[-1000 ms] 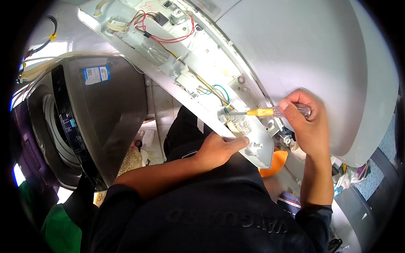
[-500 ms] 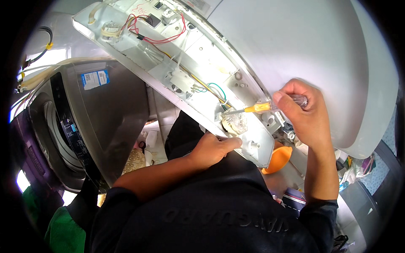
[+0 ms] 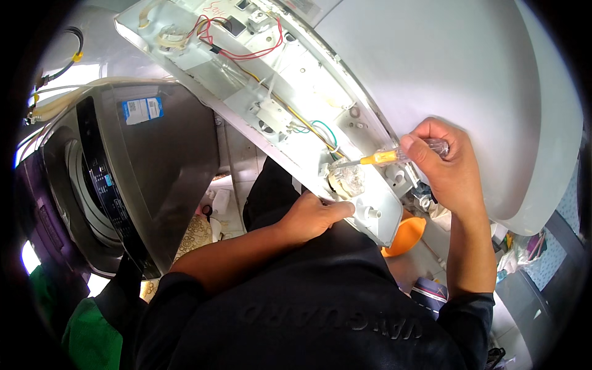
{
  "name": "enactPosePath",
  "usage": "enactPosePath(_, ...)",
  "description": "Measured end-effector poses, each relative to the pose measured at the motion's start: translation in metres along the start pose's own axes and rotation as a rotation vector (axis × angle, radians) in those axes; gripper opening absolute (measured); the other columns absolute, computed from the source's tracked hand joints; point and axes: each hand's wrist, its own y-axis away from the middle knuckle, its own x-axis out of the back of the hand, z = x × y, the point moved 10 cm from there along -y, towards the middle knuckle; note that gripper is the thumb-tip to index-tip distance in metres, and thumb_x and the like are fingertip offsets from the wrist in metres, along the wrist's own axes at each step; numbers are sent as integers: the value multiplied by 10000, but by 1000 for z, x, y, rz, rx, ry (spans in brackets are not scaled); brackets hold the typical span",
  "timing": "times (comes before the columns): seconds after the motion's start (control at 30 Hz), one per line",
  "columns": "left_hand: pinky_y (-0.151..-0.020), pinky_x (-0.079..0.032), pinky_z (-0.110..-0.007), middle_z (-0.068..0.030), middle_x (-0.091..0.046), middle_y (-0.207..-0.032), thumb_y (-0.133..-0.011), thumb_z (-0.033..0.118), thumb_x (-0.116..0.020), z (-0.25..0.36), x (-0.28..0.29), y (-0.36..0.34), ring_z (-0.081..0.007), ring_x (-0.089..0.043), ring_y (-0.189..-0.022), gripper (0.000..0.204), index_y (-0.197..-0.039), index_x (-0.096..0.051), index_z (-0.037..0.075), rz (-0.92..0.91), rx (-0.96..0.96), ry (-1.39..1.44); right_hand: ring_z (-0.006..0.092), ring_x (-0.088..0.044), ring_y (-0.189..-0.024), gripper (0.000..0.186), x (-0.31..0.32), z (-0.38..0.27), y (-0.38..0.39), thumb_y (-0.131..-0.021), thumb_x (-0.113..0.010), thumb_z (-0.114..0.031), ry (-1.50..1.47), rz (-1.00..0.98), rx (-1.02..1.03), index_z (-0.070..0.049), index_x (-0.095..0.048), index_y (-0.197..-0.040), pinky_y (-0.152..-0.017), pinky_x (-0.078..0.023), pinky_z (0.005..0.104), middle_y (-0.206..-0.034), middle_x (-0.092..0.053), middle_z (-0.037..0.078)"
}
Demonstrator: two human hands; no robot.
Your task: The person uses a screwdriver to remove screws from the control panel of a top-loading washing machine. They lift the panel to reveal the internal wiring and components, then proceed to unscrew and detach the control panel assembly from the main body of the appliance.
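Observation:
My right hand (image 3: 453,163) is closed round the clear handle of a screwdriver (image 3: 382,157) with a yellow core. The shaft points left, its tip at a round timer-like part (image 3: 347,180) under clear plastic. That part sits at the near end of a long white appliance panel (image 3: 250,105), which lies open and shows its inside. My left hand (image 3: 317,216) grips the panel's near edge, thumb on top; its other fingers are partly hidden below. Red wires (image 3: 253,57) and a yellow wire (image 3: 300,119) run along the panel, past a white switch block (image 3: 271,116).
A dark grey top-loading washing machine (image 3: 163,160) stands at the left. The large pale grey appliance body (image 3: 431,68) fills the upper right. An orange bowl (image 3: 407,236) is on the floor beyond the panel's near end. Hoses (image 3: 71,65) hang at the far left.
The panel has shifted slightly in view toward the right. Both hands keep their grips, and the screwdriver tip stays at the round part.

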Motion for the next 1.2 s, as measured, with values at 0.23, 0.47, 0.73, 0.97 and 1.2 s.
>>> enactPosePath(0.23,-534,-389,-258,-12,-567,-711,-881,235,-660,13,-2,2,-95,-501,-604,208,-897,-636,30,-4,-16,13,42,-444,-612,221,0,-1,0,-843,-703,-175,28,4,15,9,-609,-763,-540,-364,226,-651,-521,-25)
enactPosePath(0.47,-531,-385,-261,-14,-564,-706,-875,241,-658,6,-1,0,-99,-500,-599,216,-893,-631,27,-9,-19,-11,54,-456,-621,213,0,0,1,-835,-699,-173,36,9,1,10,-612,-768,-558,-386,237,-661,-537,-14)
enactPosePath(0.73,-523,-398,-250,-9,-567,-711,-878,236,-655,13,-1,2,-88,-498,-593,219,-924,-635,23,19,-97,10,67,-432,-595,269,4,-9,-1,-848,-686,-216,158,76,48,15,-591,-748,-528,-364,258,-620,-514,0)
enactPosePath(0.97,-510,-392,-261,-4,-554,-692,-864,262,-670,15,0,3,-94,-483,-563,242,-877,-644,21,29,-121,12,90,-435,-573,325,7,-17,2,-876,-681,-259,138,218,176,5,-544,-745,-522,-375,269,-608,-506,20)
enactPosePath(1.2,-506,-393,-273,-2,-543,-659,-855,266,-674,12,3,2,-98,-482,-556,247,-826,-640,22,54,-112,2,134,-467,-561,299,11,-26,11,-883,-672,-243,270,331,286,4,-544,-776,-521,-404,293,-636,-535,69)
